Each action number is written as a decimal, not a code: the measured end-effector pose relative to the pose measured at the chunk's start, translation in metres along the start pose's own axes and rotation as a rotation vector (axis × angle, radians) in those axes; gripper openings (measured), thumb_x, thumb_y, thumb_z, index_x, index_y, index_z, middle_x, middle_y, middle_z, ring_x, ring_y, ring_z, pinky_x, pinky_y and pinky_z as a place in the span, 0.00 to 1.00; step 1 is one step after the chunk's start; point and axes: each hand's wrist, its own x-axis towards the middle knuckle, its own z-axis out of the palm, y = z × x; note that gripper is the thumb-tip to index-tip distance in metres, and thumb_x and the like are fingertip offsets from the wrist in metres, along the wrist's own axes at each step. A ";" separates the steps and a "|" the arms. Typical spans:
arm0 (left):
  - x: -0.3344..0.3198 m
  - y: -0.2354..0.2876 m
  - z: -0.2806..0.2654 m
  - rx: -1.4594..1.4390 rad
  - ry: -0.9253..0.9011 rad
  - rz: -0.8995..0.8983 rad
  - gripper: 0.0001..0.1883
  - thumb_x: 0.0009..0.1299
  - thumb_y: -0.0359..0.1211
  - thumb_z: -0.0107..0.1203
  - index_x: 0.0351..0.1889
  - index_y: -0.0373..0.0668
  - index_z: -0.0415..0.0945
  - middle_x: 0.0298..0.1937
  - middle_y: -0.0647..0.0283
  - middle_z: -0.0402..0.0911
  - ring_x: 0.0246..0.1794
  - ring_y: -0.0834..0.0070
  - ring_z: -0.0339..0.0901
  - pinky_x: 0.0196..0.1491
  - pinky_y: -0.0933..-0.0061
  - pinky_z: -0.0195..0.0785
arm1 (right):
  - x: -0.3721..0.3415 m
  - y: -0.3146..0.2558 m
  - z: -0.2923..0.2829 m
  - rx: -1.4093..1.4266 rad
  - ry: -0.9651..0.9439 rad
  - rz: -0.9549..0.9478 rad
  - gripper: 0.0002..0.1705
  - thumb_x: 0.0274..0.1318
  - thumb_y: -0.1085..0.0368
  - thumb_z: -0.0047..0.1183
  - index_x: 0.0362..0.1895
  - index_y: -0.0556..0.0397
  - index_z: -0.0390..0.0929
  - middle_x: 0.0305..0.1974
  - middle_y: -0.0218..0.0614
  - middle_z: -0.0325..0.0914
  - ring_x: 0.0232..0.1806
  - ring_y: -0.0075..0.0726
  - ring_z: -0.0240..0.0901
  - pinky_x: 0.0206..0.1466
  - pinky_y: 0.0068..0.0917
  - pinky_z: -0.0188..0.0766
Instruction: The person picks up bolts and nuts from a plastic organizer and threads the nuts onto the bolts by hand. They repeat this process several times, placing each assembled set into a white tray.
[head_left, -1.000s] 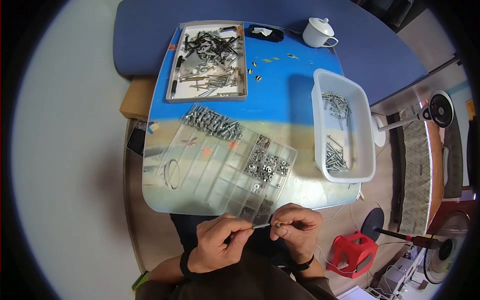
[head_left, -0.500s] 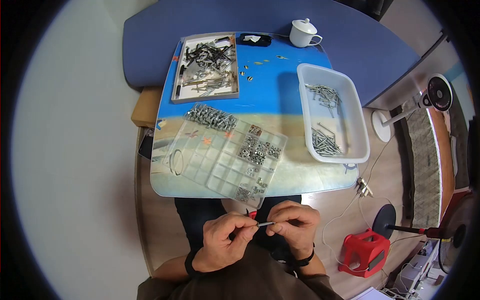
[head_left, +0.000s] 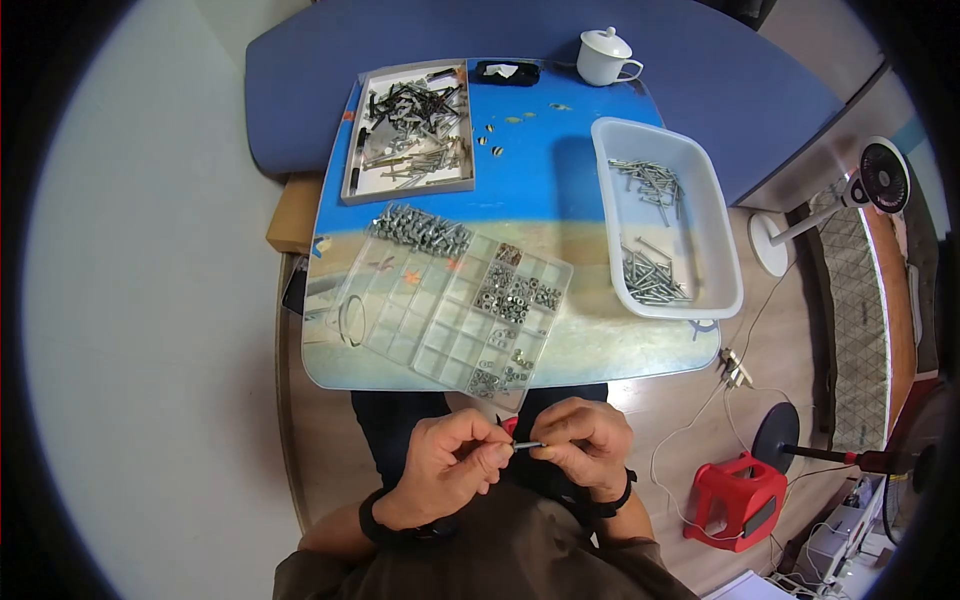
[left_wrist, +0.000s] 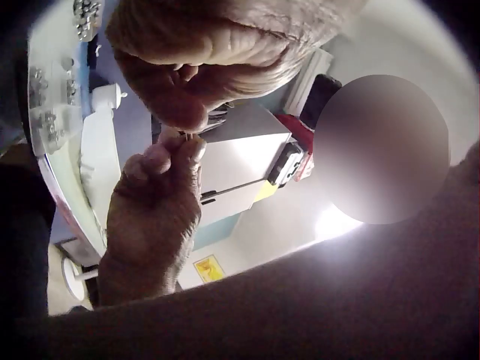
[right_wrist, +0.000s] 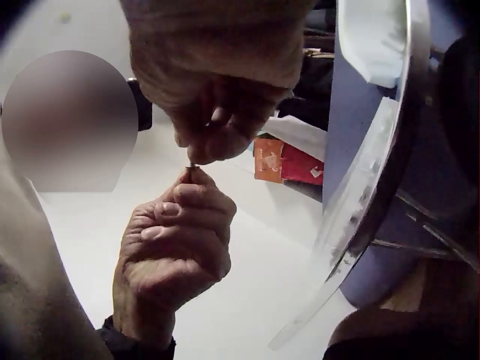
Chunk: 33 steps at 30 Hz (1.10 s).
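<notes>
In the head view, a thin silver screw [head_left: 528, 446] spans the short gap between both hands, in front of the torso and below the table's near edge. My left hand [head_left: 452, 462] pinches its left end between thumb and index finger. The thumb and fingers of my right hand [head_left: 585, 446] close on its other end; what sits under those fingertips is hidden. Both wrist views show the fingertips of the left hand [left_wrist: 225, 45] and right hand [left_wrist: 150, 217] almost meeting, with only a sliver of metal between them.
A clear compartment box [head_left: 432, 345] with bolts, nuts and washers lies open on the table, its corner overhanging the near edge. Behind it is a shallow tray [head_left: 470, 150] of mixed screws. A white bin [head_left: 708, 240] holding long screws stands right, a lidded cup [head_left: 603, 62] at the back.
One second ago my right hand held a small metal piece just off the left hand; now its fingertips are on the screw. The head view has shifted, showing the box farther from the hands.
</notes>
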 end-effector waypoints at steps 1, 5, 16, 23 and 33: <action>0.002 0.002 -0.002 -0.042 -0.039 -0.077 0.08 0.75 0.29 0.58 0.36 0.34 0.77 0.26 0.64 0.80 0.21 0.84 0.77 0.23 0.83 0.70 | 0.001 0.000 -0.002 0.003 -0.001 0.006 0.12 0.51 0.64 0.72 0.27 0.55 0.81 0.28 0.42 0.83 0.27 0.37 0.82 0.29 0.26 0.75; 0.011 0.006 -0.013 -0.104 -0.146 -0.262 0.08 0.76 0.31 0.57 0.37 0.34 0.77 0.27 0.64 0.80 0.21 0.85 0.76 0.22 0.83 0.70 | 0.014 -0.010 -0.016 -0.171 -0.175 -0.032 0.10 0.52 0.64 0.70 0.33 0.55 0.83 0.31 0.40 0.83 0.28 0.39 0.82 0.29 0.28 0.75; 0.034 0.006 -0.023 -0.477 -0.385 -0.812 0.06 0.75 0.29 0.56 0.36 0.36 0.74 0.28 0.64 0.77 0.19 0.86 0.68 0.20 0.83 0.63 | 0.007 -0.008 -0.029 -0.372 -0.320 -0.247 0.08 0.51 0.64 0.70 0.34 0.51 0.86 0.32 0.34 0.84 0.24 0.33 0.82 0.24 0.27 0.73; 0.024 0.011 -0.003 -0.091 -0.252 -0.424 0.06 0.74 0.28 0.56 0.35 0.36 0.74 0.27 0.65 0.78 0.22 0.87 0.72 0.21 0.84 0.64 | -0.005 -0.002 -0.030 -0.314 -0.253 -0.122 0.09 0.51 0.63 0.70 0.34 0.50 0.85 0.31 0.35 0.84 0.24 0.35 0.82 0.23 0.26 0.74; 0.027 0.003 0.014 0.534 -0.070 0.438 0.06 0.64 0.23 0.62 0.33 0.40 0.75 0.24 0.59 0.75 0.21 0.63 0.76 0.25 0.71 0.68 | -0.010 -0.008 -0.026 -0.180 -0.090 0.034 0.11 0.52 0.62 0.69 0.34 0.55 0.83 0.29 0.38 0.83 0.24 0.36 0.81 0.25 0.25 0.72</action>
